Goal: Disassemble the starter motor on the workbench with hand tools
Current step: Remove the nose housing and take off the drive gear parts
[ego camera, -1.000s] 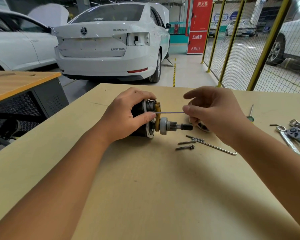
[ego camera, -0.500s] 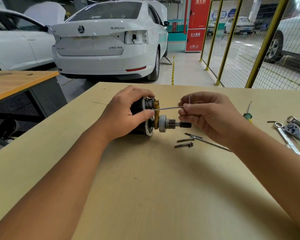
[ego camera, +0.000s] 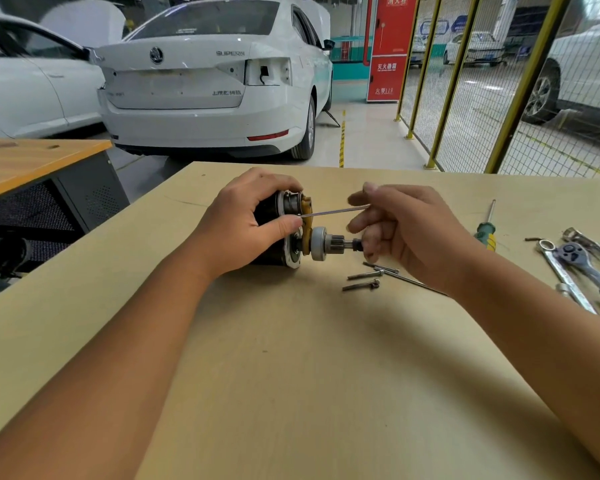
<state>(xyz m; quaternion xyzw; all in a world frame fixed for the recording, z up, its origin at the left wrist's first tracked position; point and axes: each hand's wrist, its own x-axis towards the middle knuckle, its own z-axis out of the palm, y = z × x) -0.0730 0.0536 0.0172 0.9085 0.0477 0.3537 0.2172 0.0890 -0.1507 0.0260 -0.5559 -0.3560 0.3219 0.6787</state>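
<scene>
On the workbench lay 2 loose bolts. Just behind them the left hand gripped the starter motor, black with a yellow piece and a grey gear. The right hand pinched a thin rod that poked into it. Right of them lay 1 green screwdriver. Far back, 1 white car read "SUPERB"

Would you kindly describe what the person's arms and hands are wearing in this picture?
Nothing shows on either: the left hand and right hand are bare, without gloves, rings or a watch, and both forearms are uncovered to the frame's edge, with no sleeve in view.
</scene>
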